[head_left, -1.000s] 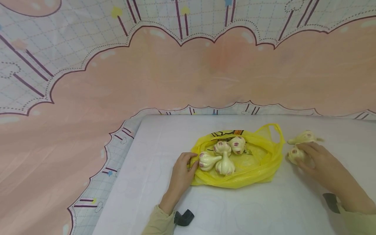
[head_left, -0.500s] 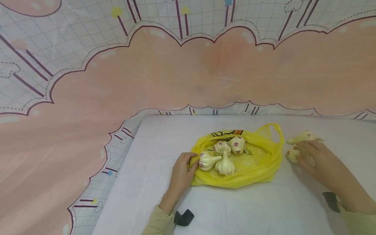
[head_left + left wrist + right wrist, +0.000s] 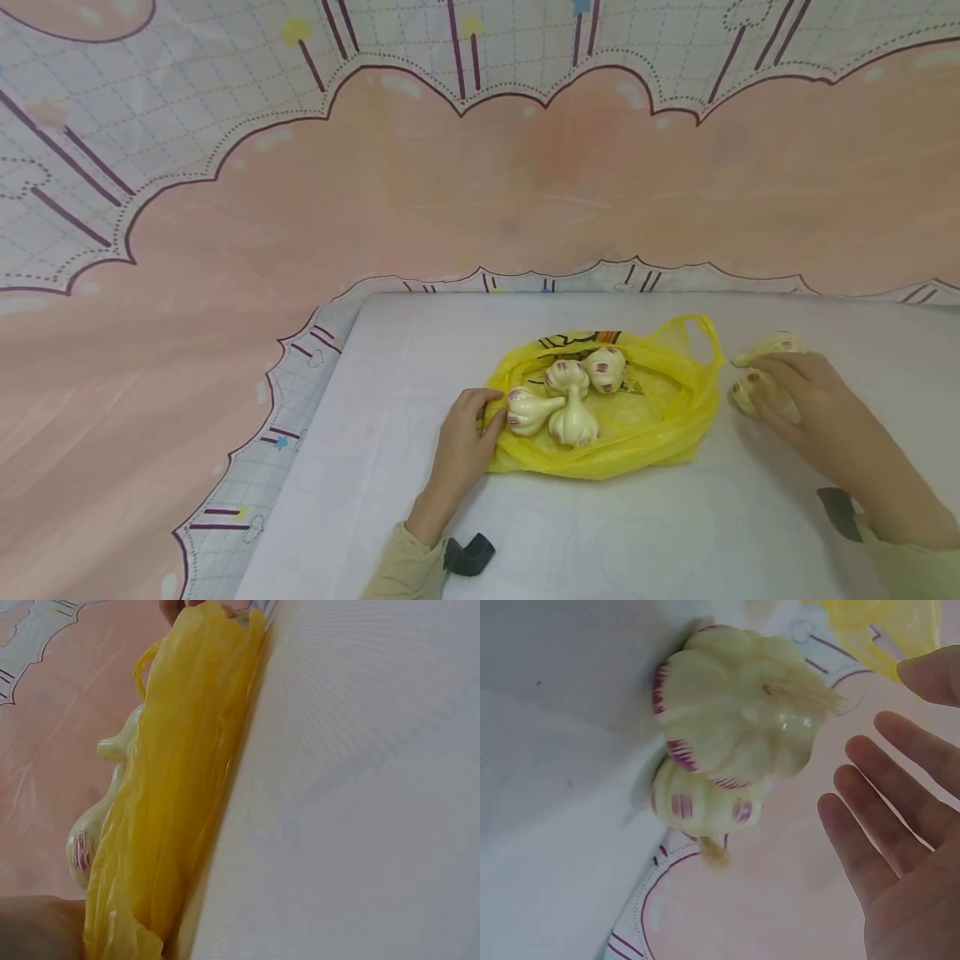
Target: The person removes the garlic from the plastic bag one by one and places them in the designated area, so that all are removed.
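Observation:
A yellow plastic bag (image 3: 660, 442) lies spread on the white table with its mouth facing up. Several garlic bulbs (image 3: 576, 423) with purple streaks sit inside, towards its left end. At the bag's left edge, my left hand (image 3: 467, 437) holds the rim between thumb and fingers; its fingertips are partly hidden. To the right of the bag, my right hand (image 3: 821, 417) hovers over two more garlic bulbs, partly covering them. In the right wrist view, its fingers (image 3: 889, 806) are straight and apart from the nearer bulb (image 3: 735, 705) and the farther bulb (image 3: 705, 801).
The white table (image 3: 585, 533) extends around the bag to a straight far edge. Behind and to the left hangs a peach and white patterned cloth (image 3: 450, 192). A handle loop of the bag (image 3: 705, 333) stands up at its right end. Dark wrist devices (image 3: 469, 555) show at both sleeves.
My right hand has shifted very slightly left beside the two loose garlic bulbs. My left hand, the bag and the bulbs inside it stay as they were.

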Available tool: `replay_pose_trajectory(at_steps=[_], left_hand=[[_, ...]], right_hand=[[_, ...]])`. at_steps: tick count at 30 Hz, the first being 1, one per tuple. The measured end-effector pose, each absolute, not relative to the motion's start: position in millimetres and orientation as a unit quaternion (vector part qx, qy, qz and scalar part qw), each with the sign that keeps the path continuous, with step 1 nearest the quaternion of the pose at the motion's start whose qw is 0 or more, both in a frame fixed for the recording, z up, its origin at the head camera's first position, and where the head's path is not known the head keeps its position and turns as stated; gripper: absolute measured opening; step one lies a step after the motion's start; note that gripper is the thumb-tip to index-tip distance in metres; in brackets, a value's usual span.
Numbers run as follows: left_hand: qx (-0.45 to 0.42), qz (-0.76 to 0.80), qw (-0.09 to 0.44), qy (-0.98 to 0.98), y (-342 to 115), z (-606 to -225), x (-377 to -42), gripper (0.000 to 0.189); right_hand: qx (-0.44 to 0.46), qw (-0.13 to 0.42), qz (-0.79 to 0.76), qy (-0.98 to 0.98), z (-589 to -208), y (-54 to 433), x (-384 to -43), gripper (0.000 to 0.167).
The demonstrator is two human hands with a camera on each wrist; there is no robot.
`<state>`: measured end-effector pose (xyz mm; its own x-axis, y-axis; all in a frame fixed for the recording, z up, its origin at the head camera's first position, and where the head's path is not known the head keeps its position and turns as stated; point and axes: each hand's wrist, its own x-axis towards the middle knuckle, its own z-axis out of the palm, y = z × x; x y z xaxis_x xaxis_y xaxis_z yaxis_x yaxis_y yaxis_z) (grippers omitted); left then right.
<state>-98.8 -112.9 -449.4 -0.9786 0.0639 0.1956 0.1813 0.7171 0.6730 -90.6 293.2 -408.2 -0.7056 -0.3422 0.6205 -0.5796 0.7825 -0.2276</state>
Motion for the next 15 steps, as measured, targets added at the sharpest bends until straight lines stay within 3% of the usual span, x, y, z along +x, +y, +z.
replay_pose_trajectory(at_steps=[2, 4, 15], left_hand=[[-0.066, -0.370, 0.080, -0.923, -113.1, -449.9, -99.0, 0.023], [-0.066, -0.369, 0.080, -0.924, -113.3, -450.5, -99.1, 0.023], [-0.066, -0.368, 0.080, -0.924, -112.5, -451.0, -99.6, 0.023]], right_hand=[[0.246, 0.274, 0.209, -0.906, -407.4, 292.1, -89.5, 0.039], [0.239, 0.260, 0.205, -0.913, -406.3, 290.5, -87.9, 0.034], [0.240, 0.255, 0.188, -0.917, -398.3, 278.2, -84.4, 0.047]])
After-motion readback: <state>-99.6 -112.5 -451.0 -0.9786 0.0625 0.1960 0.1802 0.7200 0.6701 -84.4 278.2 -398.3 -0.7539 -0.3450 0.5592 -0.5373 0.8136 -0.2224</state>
